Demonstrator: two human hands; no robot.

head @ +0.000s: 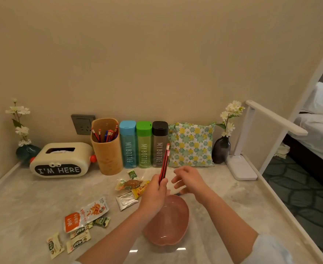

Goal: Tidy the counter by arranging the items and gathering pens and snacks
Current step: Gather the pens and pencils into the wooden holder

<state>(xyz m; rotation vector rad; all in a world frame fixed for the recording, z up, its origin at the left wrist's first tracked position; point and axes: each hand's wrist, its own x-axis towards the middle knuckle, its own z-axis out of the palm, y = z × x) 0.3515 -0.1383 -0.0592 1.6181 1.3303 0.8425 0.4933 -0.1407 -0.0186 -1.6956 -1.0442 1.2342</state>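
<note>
Two red pencils [164,163] stood nearly upright in my left hand [155,195], pinched at their lower ends with the eraser tips up, above the far rim of the pink bowl [168,223]. My right hand [188,180] hovered just beside them at three o'clock, fingers spread wide and holding nothing. I judged the pen-gathering step to be in hand: the wooden holder [107,149] at about ten o'clock from the pencils, against the wall, already held a cluster of red and blue pens, and these two looked bound for it.

Snacks were not yet gathered. Several packets [131,184] lay touching one another just left of my left hand, a silver sachet [126,200] near them, and an orange pouch [86,214] with small green-and-white packets [78,241] at seven o'clock, well apart from the bowl.

Next, I reckoned, the left hand needed to carry the pencils up and left over the packets, tilt them point-down, and drop them into the holder's mouth without knocking the blue bottle [128,145] just beside it.
</note>
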